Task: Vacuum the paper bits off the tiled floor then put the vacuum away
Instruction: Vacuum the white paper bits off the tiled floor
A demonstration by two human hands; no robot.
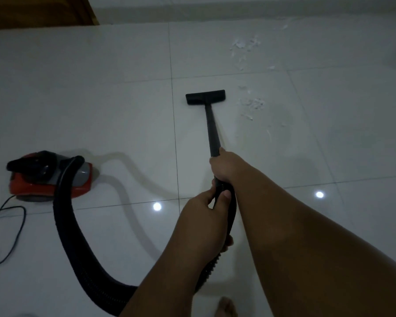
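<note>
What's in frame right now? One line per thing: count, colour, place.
vacuum body: 1, red, grey and black, on the floor at left
hose: 1, black, curves from the body round to the hands
wand: 1, black, runs forward from the hands
floor head: 1, black, flat on the tiles, centre
paper bits: many, white, one patch right of the floor head, another farther back
power cord: 1, black, far left
tiled floor: white, glossy
wooden panel: 1, brown, top left
left hand: 1, grips the hose end
right hand: 1, grips the wand, farther forward
foot: 1, bare, bottom edge
</note>
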